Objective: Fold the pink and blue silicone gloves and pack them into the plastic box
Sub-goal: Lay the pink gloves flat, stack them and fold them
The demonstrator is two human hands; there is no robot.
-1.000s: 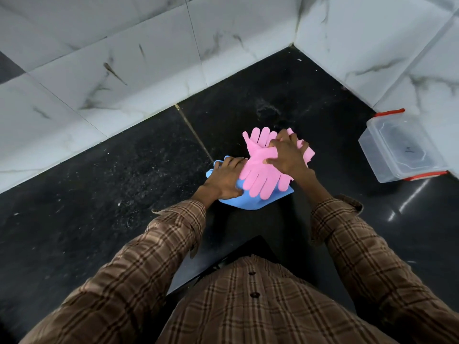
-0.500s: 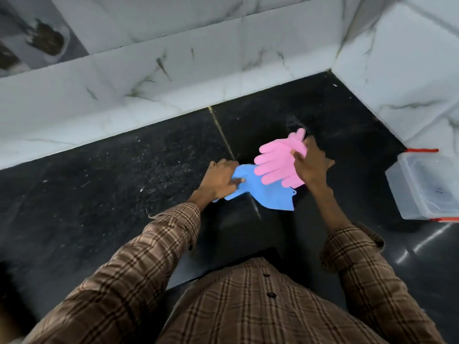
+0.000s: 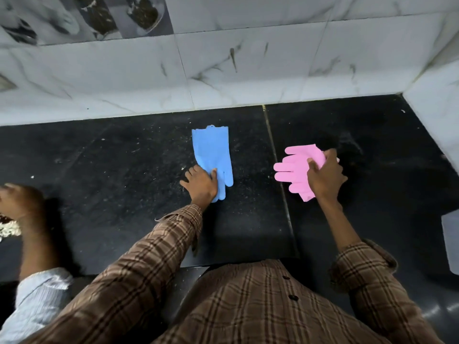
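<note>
A blue glove [image 3: 211, 155] lies flat on the black counter [image 3: 124, 182], cuff toward the wall, fingers toward me. My left hand [image 3: 200, 185] sits on its finger end, thumb on top, pinching the edge. To the right, across the counter seam, my right hand [image 3: 325, 178] grips the pink gloves [image 3: 294, 170] as a bunch, their fingers pointing left. A pale corner of the plastic box [image 3: 450, 244] shows at the right edge; most of it is out of frame.
White marble wall tiles [image 3: 248, 70] close the counter at the back and on the right. Another person's hand [image 3: 22, 202] and light sleeve [image 3: 37, 296] reach in at the far left. The counter is dusty between the gloves.
The stacked gloves have been separated. My left hand drew the blue glove to the left and laid it flat; my right hand carried the pink gloves to the right. The view swung left.
</note>
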